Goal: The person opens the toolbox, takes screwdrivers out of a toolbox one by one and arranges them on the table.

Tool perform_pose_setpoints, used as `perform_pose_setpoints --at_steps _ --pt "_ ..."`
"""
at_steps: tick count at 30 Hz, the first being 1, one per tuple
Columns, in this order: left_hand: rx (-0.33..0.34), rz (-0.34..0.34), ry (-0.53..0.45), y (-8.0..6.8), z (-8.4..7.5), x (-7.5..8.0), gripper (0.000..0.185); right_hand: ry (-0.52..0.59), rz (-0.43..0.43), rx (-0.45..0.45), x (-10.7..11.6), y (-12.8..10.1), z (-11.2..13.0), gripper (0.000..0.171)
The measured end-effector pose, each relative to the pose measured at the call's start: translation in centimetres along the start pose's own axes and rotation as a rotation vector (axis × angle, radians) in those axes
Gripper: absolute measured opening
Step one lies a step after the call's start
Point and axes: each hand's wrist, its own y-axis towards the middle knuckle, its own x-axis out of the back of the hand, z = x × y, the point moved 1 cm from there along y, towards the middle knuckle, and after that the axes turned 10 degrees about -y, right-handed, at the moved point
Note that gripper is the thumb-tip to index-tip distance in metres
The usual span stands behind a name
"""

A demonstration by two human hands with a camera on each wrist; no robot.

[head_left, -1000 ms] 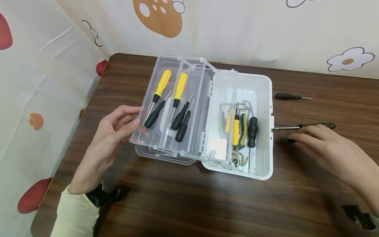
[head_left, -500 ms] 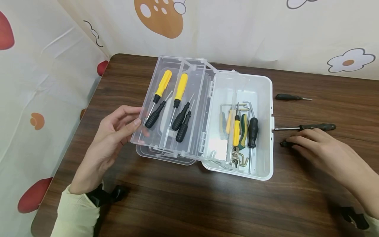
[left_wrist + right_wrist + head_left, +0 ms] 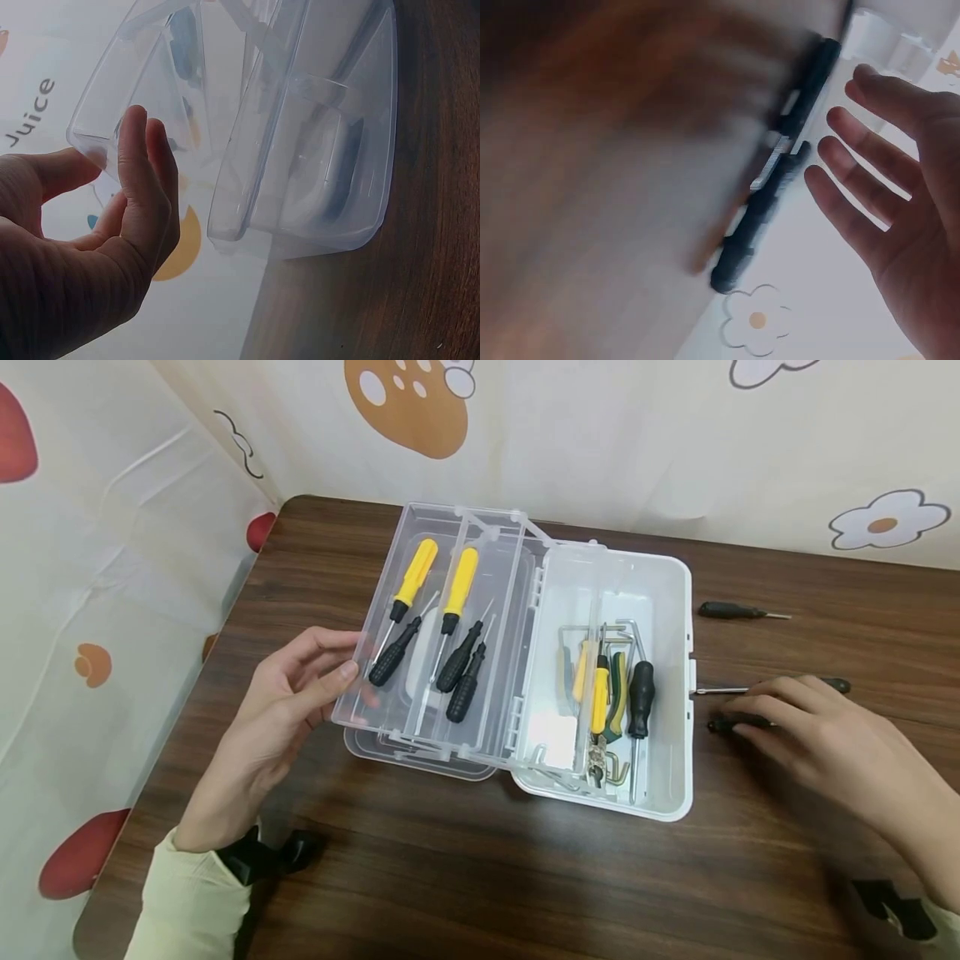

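My left hand (image 3: 281, 706) pinches the outer edge of a clear divided tray (image 3: 345, 706), thumb above and fingers beneath. In the tray lie two yellow-handled screwdrivers (image 3: 415, 574) and several black-handled ones (image 3: 465, 689). The tray joins a white toolbox (image 3: 675, 760) that holds pliers (image 3: 617, 693), hex keys (image 3: 620, 768), a yellow-handled tool (image 3: 600, 697) and a black screwdriver (image 3: 641, 697). My right hand (image 3: 832, 743) hovers at a small black screwdriver (image 3: 722, 724) on the table; the right wrist view shows its fingers extended, with nothing gripped. Whether they touch it, I cannot tell.
A longer black screwdriver (image 3: 836, 685) lies just behind my right hand, partly covered by it. Farther back is another small one (image 3: 729, 609). The toolbox's clear lid (image 3: 420, 762) spreads under the tray on the brown table (image 3: 450, 868). A patterned curtain (image 3: 600, 443) stands behind.
The small black screwdriver by my right hand has shifted slightly left and shows more of its length. The right fingers have moved a little; my left hand stays on the tray.
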Motion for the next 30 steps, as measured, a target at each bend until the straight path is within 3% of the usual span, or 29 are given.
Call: perform_pose_setpoints --at_steps 6,18,23,24,27,30 --pt "-0.006 0.0 -0.001 0.0 0.0 0.1 0.027 0.038 -0.099 0.058 1.5 2.3 0.8 0.065" --pt "0.0 0.001 0.011 0.0 0.0 0.0 0.027 0.071 -0.097 0.188 4.3 7.7 2.3 0.059" --pt "0.0 -0.006 0.018 0.0 0.0 0.0 0.026 0.102 -0.129 0.319 5.1 10.9 4.1 0.053" --pt "0.001 -0.008 0.019 -0.1 0.0 0.0 0.026 0.11 -0.137 0.35 5.1 11.6 4.6 0.05" --pt "0.003 -0.012 0.021 -0.1 0.0 0.0 0.026 0.093 -0.1 0.435 5.4 13.5 6.2 0.017" --pt "0.002 -0.012 0.014 -0.1 0.0 0.0 0.027 0.095 -0.04 0.502 5.6 15.2 8.1 0.038"
